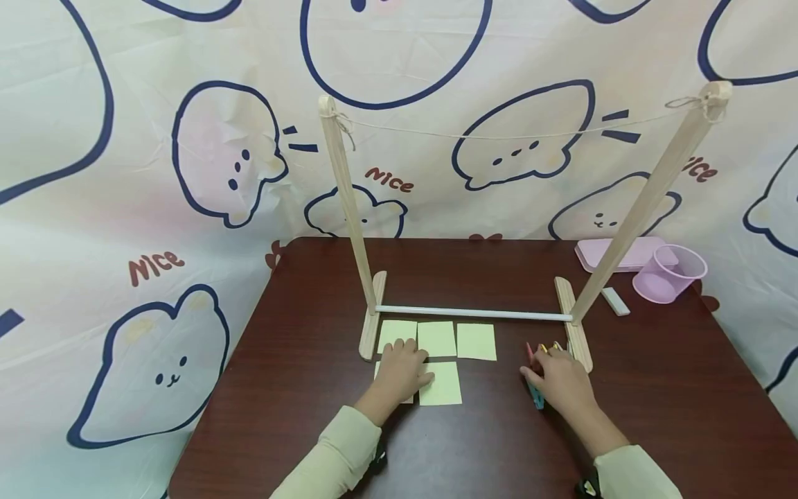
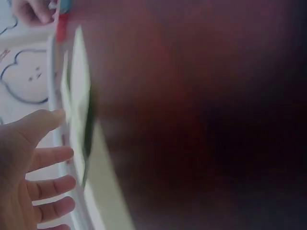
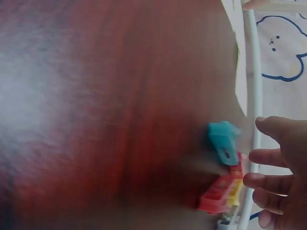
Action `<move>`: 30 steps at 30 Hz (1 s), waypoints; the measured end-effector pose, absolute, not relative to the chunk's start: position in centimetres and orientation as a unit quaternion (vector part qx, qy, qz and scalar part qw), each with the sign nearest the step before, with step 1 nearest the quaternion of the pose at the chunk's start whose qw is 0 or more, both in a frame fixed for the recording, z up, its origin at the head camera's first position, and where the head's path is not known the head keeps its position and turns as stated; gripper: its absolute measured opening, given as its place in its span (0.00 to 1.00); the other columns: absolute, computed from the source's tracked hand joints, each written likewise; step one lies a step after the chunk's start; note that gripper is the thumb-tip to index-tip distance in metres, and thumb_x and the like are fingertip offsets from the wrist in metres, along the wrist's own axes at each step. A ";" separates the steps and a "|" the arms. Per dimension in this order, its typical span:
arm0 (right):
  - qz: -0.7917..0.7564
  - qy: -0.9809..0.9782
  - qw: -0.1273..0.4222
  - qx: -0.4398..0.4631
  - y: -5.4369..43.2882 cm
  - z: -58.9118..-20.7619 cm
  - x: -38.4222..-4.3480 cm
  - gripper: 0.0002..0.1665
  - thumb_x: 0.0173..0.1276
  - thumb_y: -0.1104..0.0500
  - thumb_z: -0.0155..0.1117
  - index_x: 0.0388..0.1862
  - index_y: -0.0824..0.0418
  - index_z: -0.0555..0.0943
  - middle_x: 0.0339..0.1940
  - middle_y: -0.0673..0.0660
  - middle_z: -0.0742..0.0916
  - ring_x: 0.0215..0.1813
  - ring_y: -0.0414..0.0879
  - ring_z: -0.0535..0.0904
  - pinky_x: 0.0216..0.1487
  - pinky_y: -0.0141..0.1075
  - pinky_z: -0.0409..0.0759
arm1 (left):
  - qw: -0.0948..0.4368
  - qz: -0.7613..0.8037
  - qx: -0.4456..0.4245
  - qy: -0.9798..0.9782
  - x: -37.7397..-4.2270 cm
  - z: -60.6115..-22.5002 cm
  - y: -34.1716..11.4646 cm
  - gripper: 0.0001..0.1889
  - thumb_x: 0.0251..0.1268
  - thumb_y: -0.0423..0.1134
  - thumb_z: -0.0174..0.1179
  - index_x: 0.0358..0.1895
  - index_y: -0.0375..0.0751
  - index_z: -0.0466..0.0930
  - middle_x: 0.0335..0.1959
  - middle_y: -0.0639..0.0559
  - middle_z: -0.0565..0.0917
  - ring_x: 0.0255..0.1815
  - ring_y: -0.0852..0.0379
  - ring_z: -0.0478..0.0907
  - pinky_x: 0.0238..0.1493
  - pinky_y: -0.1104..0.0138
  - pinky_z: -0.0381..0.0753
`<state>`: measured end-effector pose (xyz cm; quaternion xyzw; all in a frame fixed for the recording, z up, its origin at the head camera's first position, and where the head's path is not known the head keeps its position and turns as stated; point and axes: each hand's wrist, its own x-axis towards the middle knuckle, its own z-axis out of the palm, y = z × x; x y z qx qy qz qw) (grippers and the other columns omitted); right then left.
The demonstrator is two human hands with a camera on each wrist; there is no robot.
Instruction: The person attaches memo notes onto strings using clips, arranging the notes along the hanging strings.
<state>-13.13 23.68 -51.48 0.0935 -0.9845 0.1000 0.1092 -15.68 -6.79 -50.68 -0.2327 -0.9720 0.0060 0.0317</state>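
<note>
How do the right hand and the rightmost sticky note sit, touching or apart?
Apart: the head view shows bare table between the right hand and note.

- A dark reddish-brown table [image 1: 299, 360] bore everything.
- A pale wooden frame [image 1: 632, 215] stood there.
- Square yellow-green paper notes [image 1: 437, 339] lay in two rows.
- Red, teal, yellow plastic clips [image 3: 217, 192] lay together.
- A translucent pink cup [image 1: 662, 281], flat pink case [image 1: 642, 249] and small white block [image 1: 615, 301] sat rightward.

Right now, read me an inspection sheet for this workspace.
Surface: dark brown table.
Job's things: pale yellow notes laid in two rows; coloured clips grouped near the right foot of the wooden frame.
Clutter: pink cup, pink case, white block, toward the right rear.
Hands: left hand over the notes, right hand at the clips; neither visibly grips anything.
Cables: nothing seen; string is tied between the frame's posts.
Surroundings: cartoon-patterned backdrop.
</note>
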 end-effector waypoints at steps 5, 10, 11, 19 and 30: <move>0.091 -0.987 0.093 0.096 23.5 -52.2 -13.1 0.21 0.53 0.46 0.71 0.21 0.58 0.72 0.15 0.50 0.69 0.18 0.45 0.65 0.19 0.38 0.63 | 0.028 0.016 -0.236 -0.971 -15.2 -51.3 -6.0 0.23 0.55 0.61 0.59 0.45 0.48 0.82 0.37 0.51 0.76 0.36 0.53 0.70 0.35 0.62 0.68; 0.096 -0.986 0.099 0.095 23.4 -52.3 -13.3 0.18 0.52 0.52 0.73 0.26 0.61 0.75 0.14 0.50 0.72 0.17 0.44 0.67 0.18 0.39 0.65 | 0.026 -0.004 -0.234 -0.972 -15.2 -51.3 -5.6 0.19 0.54 0.58 0.62 0.41 0.48 0.81 0.33 0.53 0.74 0.33 0.56 0.68 0.32 0.65 0.66; 0.101 -0.986 0.095 0.092 23.3 -52.2 -13.3 0.16 0.52 0.53 0.72 0.27 0.61 0.75 0.15 0.51 0.74 0.18 0.45 0.68 0.18 0.40 0.66 | 0.023 -0.011 -0.232 -0.972 -15.2 -51.3 -5.6 0.19 0.54 0.57 0.62 0.40 0.48 0.80 0.33 0.54 0.74 0.32 0.56 0.68 0.32 0.65 0.66; 0.122 -0.992 0.032 0.013 22.7 -51.7 -12.6 0.31 0.52 0.50 0.73 0.47 0.68 0.76 0.27 0.61 0.78 0.26 0.55 0.76 0.20 0.46 0.73 | 0.018 -0.138 -0.227 -0.964 -14.9 -51.2 -5.1 0.12 0.51 0.38 0.68 0.37 0.45 0.75 0.21 0.56 0.80 0.18 0.64 0.67 0.24 0.71 0.67; 0.142 -0.989 -0.047 -0.011 22.8 -50.7 -12.1 0.19 0.58 0.51 0.68 0.21 0.63 0.73 0.22 0.59 0.72 0.21 0.48 0.70 0.18 0.42 0.69 | -0.143 -0.478 -0.133 -0.856 -15.4 -47.8 -5.1 0.22 0.52 0.32 0.67 0.49 0.35 0.70 0.21 0.54 0.70 0.20 0.62 0.66 0.21 0.70 0.68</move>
